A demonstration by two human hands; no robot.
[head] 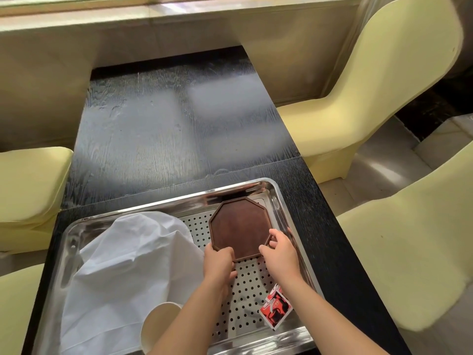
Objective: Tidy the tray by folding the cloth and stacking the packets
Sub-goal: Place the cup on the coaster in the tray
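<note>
A steel tray [163, 204] with a perforated floor sits at the near end of the dark table. A crumpled white cloth [122, 272] fills its left half. A brown octagonal plate [240, 226] lies in the tray's far right part. My left hand [220, 262] grips the plate's near left edge and my right hand [280, 251] grips its near right edge. Red, white and black packets [276, 307] lie in the tray's near right corner, partly under my right forearm.
A paper cup [160, 326] stands at the tray's near edge by the cloth, partly behind my left forearm. The black wooden table [174, 129] stretches away beyond the tray. Pale yellow chairs [378, 98] flank it on both sides.
</note>
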